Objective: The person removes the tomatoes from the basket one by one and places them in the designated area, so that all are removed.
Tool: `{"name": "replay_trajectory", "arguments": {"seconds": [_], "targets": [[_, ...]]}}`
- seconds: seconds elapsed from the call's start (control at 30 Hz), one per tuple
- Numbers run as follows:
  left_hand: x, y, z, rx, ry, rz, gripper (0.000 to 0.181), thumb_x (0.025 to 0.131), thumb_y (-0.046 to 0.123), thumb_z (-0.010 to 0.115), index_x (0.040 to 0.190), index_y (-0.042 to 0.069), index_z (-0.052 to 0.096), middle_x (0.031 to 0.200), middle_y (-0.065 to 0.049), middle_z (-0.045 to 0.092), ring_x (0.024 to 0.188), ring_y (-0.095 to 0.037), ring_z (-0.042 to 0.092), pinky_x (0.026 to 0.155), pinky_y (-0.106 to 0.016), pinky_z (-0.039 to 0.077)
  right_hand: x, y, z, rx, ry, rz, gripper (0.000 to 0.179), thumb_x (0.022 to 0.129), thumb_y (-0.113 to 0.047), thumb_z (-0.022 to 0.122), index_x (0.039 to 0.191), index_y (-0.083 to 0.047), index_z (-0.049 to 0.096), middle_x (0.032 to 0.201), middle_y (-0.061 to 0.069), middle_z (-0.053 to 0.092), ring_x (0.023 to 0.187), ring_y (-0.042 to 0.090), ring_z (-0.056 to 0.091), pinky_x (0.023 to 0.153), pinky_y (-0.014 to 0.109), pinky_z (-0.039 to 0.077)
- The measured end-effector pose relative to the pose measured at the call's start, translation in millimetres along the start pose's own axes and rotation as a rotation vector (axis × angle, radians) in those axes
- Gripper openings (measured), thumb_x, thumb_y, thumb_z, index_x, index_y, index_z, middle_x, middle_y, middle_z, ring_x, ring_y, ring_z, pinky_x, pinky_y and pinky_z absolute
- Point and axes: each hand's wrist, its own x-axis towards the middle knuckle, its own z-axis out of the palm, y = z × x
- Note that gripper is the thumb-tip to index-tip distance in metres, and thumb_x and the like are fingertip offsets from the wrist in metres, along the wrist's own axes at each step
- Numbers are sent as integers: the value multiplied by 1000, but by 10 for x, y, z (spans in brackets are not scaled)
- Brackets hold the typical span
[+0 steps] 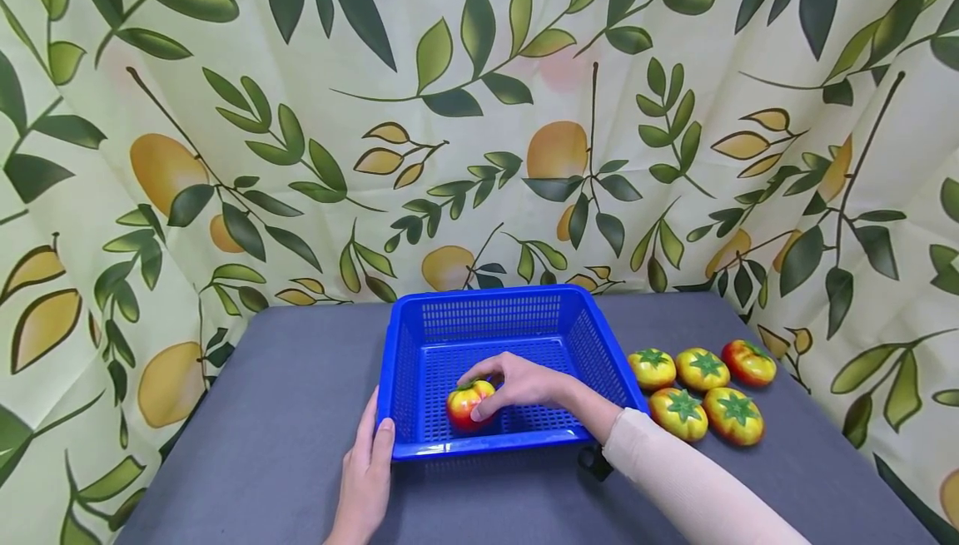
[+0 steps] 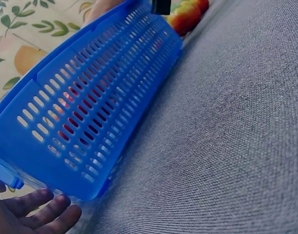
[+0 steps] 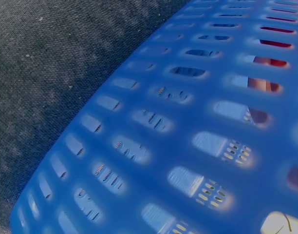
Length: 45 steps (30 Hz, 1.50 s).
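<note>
A blue plastic basket [image 1: 502, 450] with slotted walls stands on the grey table. At its left front corner my left hand [image 1: 367, 470] holds it from outside, thumb and fingers on either side of the corner. In the left wrist view, fingers [image 2: 61, 219] reach beside that corner. My right hand [image 1: 517, 383] reaches into the basket and grips a red-and-yellow tomato [image 1: 463, 405] with a green top, low over the basket floor. Red shows through the slots in both wrist views. The right wrist view is filled mostly by the basket wall [image 3: 154, 102]; the right hand's fingers cannot be made out there.
Several more tomatoes [image 1: 683, 413] lie grouped on the table to the right of the basket, near the right forearm. A small black object [image 1: 594, 462] is at the basket's front right, partly under that arm. Leaf-patterned cloth [image 1: 479, 137] encloses the table [image 1: 300, 412].
</note>
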Motion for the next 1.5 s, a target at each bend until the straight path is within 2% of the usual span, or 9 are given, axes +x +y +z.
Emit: {"name": "replay_trajectory", "arguments": {"seconds": [0.27,0.43,0.57,0.73,0.87,1.13,1.33,1.5], "targets": [[7,-11,-10,-16,15,19,60,106,45,35,158,16,23,154,-18,34,137,-41,34,105,-62,28,-13,-22,-55,-15,77,6,42,81,-26,80,121,-18,69,115,-3,61,102,24,54,82,36,50],[-11,-35,-7,-11,47,54,57,107,40,38,155,11,30,149,-19,41,134,-40,39,105,-61,30,-86,-89,-102,-51,177,35,44,77,-25,84,117,-14,69,109,-1,63,98,27,55,79,37,50],[-32,-68,-7,-4,79,97,53,107,34,40,152,7,36,144,-21,47,130,-38,44,104,-58,33,-180,-212,-135,-131,260,57,47,74,-27,87,116,-14,69,107,0,63,95,26,56,76,35,52],[-32,-83,-14,15,102,110,53,107,32,41,150,3,39,141,-22,50,128,-36,46,104,-55,35,-298,-357,-165,-175,343,20,50,74,-28,87,118,-16,68,110,2,59,96,26,55,74,34,52],[-36,-80,-13,32,95,92,55,107,34,40,148,-3,39,141,-25,48,129,-40,45,105,-57,34,-430,-434,-165,-147,431,1,53,74,-29,87,121,-18,67,115,2,57,99,25,53,74,35,53],[-29,-71,-13,26,82,95,56,107,35,39,150,-1,37,143,-24,47,131,-39,44,105,-57,33,-679,-463,-129,-14,603,25,56,74,-32,87,126,-25,65,122,2,56,102,28,55,77,36,53],[-34,-66,-9,6,64,77,56,107,37,39,153,6,34,145,-22,45,132,-38,43,105,-58,33,-849,-416,-71,45,714,58,59,75,-34,87,128,-25,64,124,3,56,102,29,55,78,38,52],[-24,-67,-16,-13,53,72,55,107,39,36,156,14,30,150,-18,40,135,-37,39,106,-59,30,-972,-390,-38,57,793,76,58,75,-33,87,128,-26,64,131,2,53,106,26,53,86,40,49]]}}
